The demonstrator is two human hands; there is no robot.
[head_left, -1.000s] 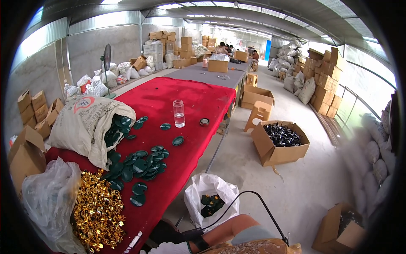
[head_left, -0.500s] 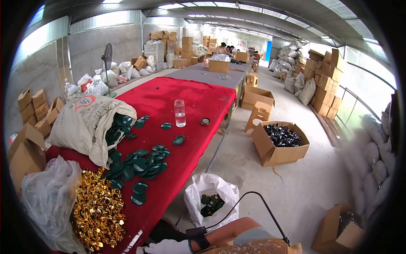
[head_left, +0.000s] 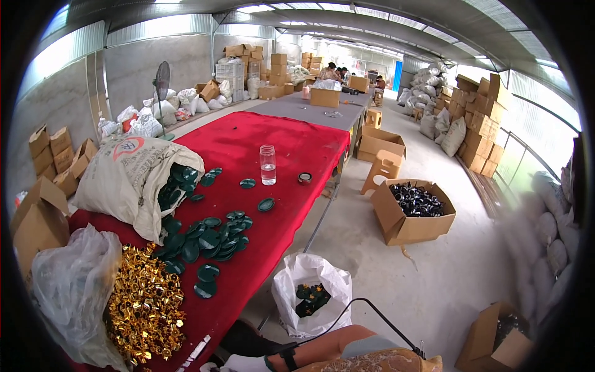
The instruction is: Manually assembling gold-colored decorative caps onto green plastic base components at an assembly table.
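My right hand (head_left: 246,363), in a white glove, is at the bottom edge beside the red-covered table; its fingers are cut off there, so what it holds cannot be made out. A black strap (head_left: 288,358) circles that wrist. My left hand is out of view. Close by on the table are a heap of shiny gold clip-like parts (head_left: 146,305) and a white marked strip (head_left: 194,353). Dark green oval discs (head_left: 209,237) are scattered beyond, spilling from a woven sack (head_left: 124,186) lying on its side. Below the table's right edge, a white bag (head_left: 338,282) contains green and gold pieces.
A water bottle (head_left: 268,166) and a small round lid (head_left: 304,178) stand on the red cloth (head_left: 285,139). Clear plastic (head_left: 74,285) lies at left. On the floor are a box of black parts (head_left: 409,229) and a stool (head_left: 382,167). People sit far back.
The view has shifted slightly, so the scene sits a little further right. My right hand has slipped lower toward the bottom edge, with less of the glove showing.
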